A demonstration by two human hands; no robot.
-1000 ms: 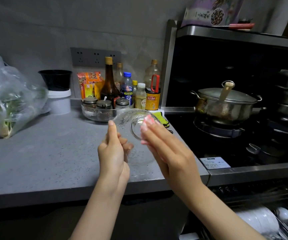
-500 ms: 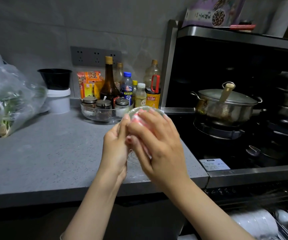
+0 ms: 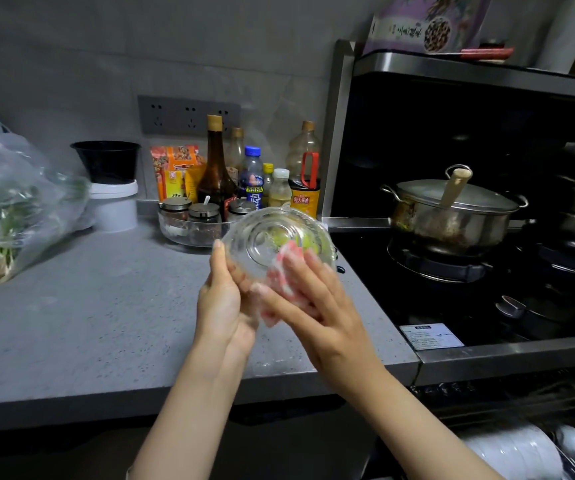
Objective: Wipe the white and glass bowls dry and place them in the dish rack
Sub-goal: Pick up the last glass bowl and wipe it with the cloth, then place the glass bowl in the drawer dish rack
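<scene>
- On my feed the glass bowl [image 3: 272, 240] is held up in the air over the near right corner of the grey countertop [image 3: 99, 317], tipped so that its round base faces me.
- The left hand [image 3: 223, 303] sits at the bowl's 8 o'clock. Its thumb lies straight up the outer wall and its fingers are curled round the rim, so the rim is pinched between them.
- The right hand [image 3: 320, 306] comes in from the bowl's 5 o'clock, back toward me. Its fingers are stretched out nearly straight and laid flat against the glass.
- Those fingertips [image 3: 288, 263] show pink and smeared through the bowl wall. I cannot tell whether a cloth lies under them.
- The two hands touch each other below the bowl, at its 6 o'clock.
- At the bowl's 12 o'clock a cluster of sauce bottles [image 3: 255, 174] stands against the wall. A clear tray of spice jars [image 3: 189, 223] is at 10 o'clock, just behind the bowl.
- At 3 o'clock a lidded steel pot [image 3: 452, 216] stands on the gas stove [image 3: 435, 268], well apart from the bowl.
- At 9 o'clock, well apart, a plastic bag of greens [image 3: 16, 209] lies on the counter.
- White dishes [image 3: 514, 452] show blurred in the picture's 5 o'clock corner.
</scene>
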